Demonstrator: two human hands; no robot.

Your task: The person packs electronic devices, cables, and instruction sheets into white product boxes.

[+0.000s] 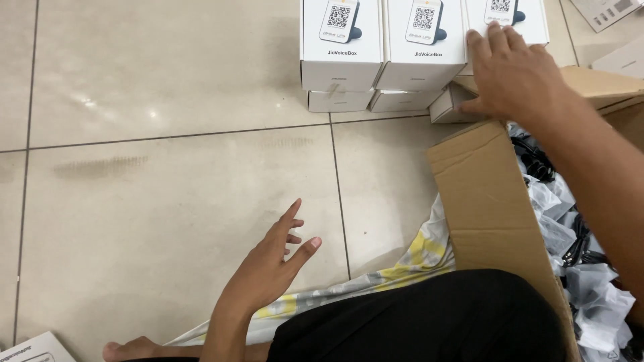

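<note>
Your knee in black cloth (429, 322) fills the near edge, pressed against the cardboard box (490, 208). Left of that box, your left hand (272, 265) hovers over the tiled floor (168, 174), fingers spread and empty. Beyond the box's far corner, your right hand (513, 70) lies flat, fingers together, on the rightmost white carton (530, 20) of a stacked row, gripping nothing. Inside the box lie plastic-bagged black cables (570, 234). A striped cloth (402, 268) spreads beneath the box's near side.

White printed box (506, 20), upright, rightmost of stacked row, on tiled floor (168, 167)
</note>
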